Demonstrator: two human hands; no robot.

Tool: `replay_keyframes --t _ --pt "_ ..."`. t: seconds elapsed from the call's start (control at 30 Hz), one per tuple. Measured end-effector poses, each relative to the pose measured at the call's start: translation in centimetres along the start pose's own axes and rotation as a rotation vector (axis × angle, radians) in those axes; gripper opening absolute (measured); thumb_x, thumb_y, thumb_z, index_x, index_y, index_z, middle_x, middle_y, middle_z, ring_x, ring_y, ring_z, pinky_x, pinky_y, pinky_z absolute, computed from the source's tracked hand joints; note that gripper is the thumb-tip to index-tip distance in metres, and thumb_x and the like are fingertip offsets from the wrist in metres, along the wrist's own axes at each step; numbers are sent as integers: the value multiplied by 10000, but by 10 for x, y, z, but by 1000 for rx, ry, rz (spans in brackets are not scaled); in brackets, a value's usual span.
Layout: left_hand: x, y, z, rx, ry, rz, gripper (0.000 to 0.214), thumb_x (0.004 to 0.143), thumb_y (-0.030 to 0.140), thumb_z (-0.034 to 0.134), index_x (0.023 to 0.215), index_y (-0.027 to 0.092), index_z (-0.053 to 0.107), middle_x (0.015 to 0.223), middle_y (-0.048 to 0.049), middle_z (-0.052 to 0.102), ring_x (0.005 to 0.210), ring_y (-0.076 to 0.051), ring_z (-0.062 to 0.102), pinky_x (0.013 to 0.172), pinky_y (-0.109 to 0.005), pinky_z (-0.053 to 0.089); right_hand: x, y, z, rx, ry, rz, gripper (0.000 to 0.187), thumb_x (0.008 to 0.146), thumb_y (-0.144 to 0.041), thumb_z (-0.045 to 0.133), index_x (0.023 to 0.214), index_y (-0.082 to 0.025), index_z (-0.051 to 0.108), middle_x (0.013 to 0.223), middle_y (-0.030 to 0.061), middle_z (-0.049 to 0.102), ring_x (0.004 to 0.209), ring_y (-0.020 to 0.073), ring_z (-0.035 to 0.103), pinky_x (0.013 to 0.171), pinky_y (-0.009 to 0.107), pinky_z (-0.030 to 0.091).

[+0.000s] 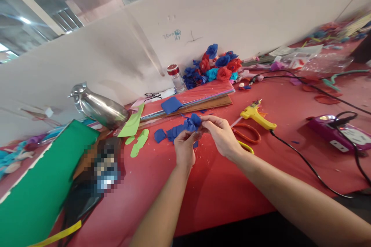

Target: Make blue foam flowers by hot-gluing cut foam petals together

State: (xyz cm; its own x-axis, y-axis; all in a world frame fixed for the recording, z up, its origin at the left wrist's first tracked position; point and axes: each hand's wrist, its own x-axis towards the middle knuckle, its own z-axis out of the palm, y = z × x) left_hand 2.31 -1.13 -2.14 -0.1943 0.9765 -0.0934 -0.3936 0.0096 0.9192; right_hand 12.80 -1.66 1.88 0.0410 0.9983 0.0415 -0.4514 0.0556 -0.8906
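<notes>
Between my two hands, above the red table (162, 185), is a blue paper flower (191, 122). My left hand (185, 144) grips it from below, fingers closed around its base. On its right side, my right hand (217, 129) pinches the edge of a petal between thumb and fingers. Loose blue paper petals (173, 133) lie on the table just left of and behind the flower. Beyond my right hand rests a yellow glue gun (255, 115), with orange-handled scissors (249, 133) beside it, partly covered by my right hand.
Finished red and blue paper flowers (217, 63) are heaped against the white wall. A steel jug (101, 104), a red-capped glass bottle (176, 78) and a stack of coloured paper (203, 94) stand at the back. Cords run to a purple power strip (342, 133). Green cut-outs (139, 144) lie left.
</notes>
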Motion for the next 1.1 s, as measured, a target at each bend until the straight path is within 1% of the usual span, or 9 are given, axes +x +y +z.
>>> replay_keyframes --t 0.13,0.33,0.53,0.67,0.87,1.0,1.1 --pt "-1 1 0 27 -20 22 204 494 223 814 530 159 624 512 39 619 524 -75 551 587 -218 435 0 1 -1 -47 -36 -4 120 617 -219 575 673 -179 673 565 -26 628 542 119 538 579 260 456" --pt "-1 2 -1 27 -21 25 207 506 245 823 546 158 641 522 33 629 528 -79 557 587 -218 438 4 2 -6 -174 -75 20 156 613 -225 587 710 -174 697 624 -10 668 587 140 593 628 276 490" --pt "-1 2 -2 10 -46 54 185 523 256 824 606 167 684 574 23 649 557 -90 569 614 -235 458 8 9 -13 -422 -103 -87 146 653 -230 609 737 -186 720 653 5 674 633 160 611 647 285 495" --pt "0 2 -3 -3 -47 61 172 518 238 820 618 173 696 592 20 656 571 -93 574 615 -235 460 9 12 -14 -447 -120 -99 162 677 -252 603 763 -184 721 658 16 669 623 163 609 636 293 498" --pt "-1 3 -2 2 -54 73 183 522 251 818 633 170 698 617 12 666 587 -98 581 633 -244 479 9 10 -12 -445 -165 -131 148 664 -247 587 743 -183 695 691 16 665 635 165 609 623 287 484" --pt "-2 4 -1 -26 -61 68 163 529 234 813 634 174 704 625 13 674 590 -94 584 640 -237 477 7 8 -12 -541 -151 -185 141 675 -233 576 747 -193 691 676 -1 651 622 150 575 620 275 456" --pt "-2 5 -2 -2 -58 77 144 543 235 800 628 175 701 627 12 675 595 -98 588 649 -243 480 7 8 -12 -618 -124 -218 106 682 -229 583 729 -198 673 654 -10 639 589 134 536 594 261 425"
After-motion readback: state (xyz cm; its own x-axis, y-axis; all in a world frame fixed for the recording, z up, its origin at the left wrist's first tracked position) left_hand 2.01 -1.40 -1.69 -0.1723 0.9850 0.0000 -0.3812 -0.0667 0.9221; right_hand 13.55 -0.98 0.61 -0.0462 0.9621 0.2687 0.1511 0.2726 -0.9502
